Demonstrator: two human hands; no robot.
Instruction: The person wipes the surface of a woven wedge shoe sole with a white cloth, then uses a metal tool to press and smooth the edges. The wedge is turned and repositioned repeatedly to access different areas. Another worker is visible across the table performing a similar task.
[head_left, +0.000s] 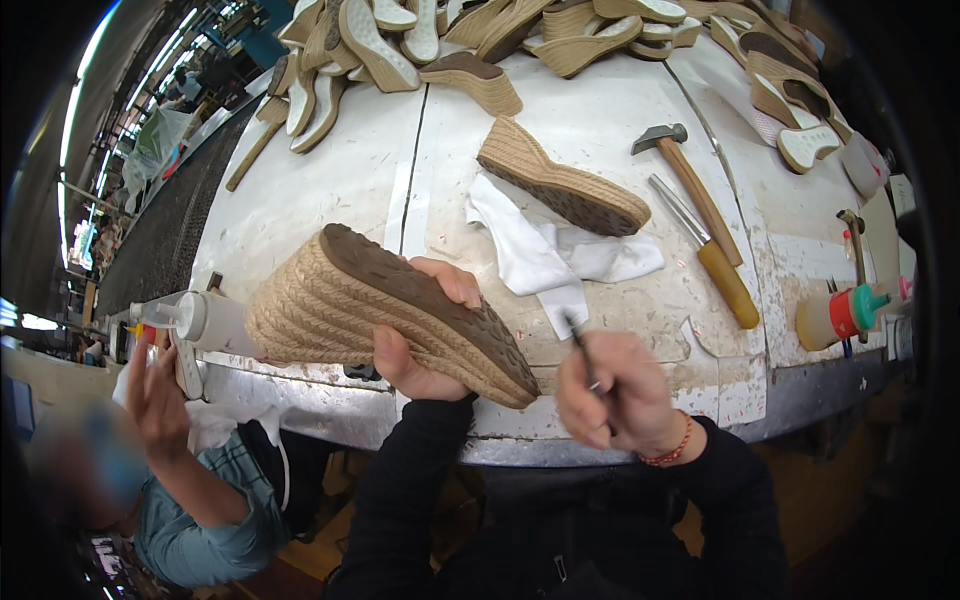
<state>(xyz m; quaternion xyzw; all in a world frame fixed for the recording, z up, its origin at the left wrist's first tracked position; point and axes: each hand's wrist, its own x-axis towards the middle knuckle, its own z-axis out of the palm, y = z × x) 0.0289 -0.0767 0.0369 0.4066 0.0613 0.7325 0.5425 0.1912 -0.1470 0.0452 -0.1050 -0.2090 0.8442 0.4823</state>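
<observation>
A rope-wrapped wedge sole [330, 312] with a dark brown tread is held up on its side over the table's near edge. My left hand [425, 368] grips it around the toe half, thumb on the rope side and fingers over the tread. Just right of the toe, my right hand [620, 395] is closed around a thin dark brush-like tool [588, 362], its tip pointing up; motion blurs its end. Beyond my hands a second wedge sole [565, 182] lies tread toward me, partly on a crumpled white cloth [540, 245].
A hammer [692, 190] and a yellow-handled metal tool [725, 280] lie on the right. A green-capped bottle [842, 315] is at the right edge. Many wedge soles [375, 45] are heaped at the back. On the left, a co-worker's hand [160, 395] is near a white bottle [215, 322].
</observation>
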